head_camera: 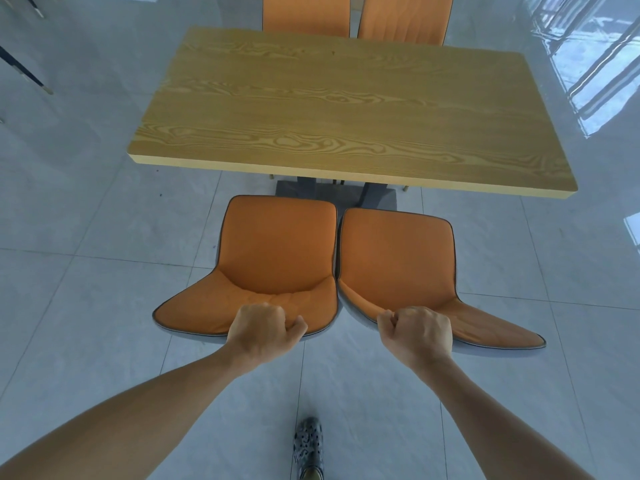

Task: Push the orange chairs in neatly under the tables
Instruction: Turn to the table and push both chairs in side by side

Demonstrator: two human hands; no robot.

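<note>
Two orange chairs stand side by side in front of a wooden table point(346, 109), their seats just short of its near edge. My left hand point(265, 329) grips the top of the left chair's backrest point(273, 251). My right hand point(419, 332) grips the top of the right chair's backrest point(398, 258). The two chairs nearly touch each other in the middle. On the table's far side two more orange chairs, one on the left point(306, 13) and one on the right point(405, 17), show their backrests above the tabletop.
Grey glossy floor tiles point(104, 289) surround the table. The table's dark base point(325, 192) shows under its near edge. Thin dark furniture legs point(26, 72) stand at the far left. My shoe point(308, 448) is on the floor behind the chairs. Window reflections lie at the right.
</note>
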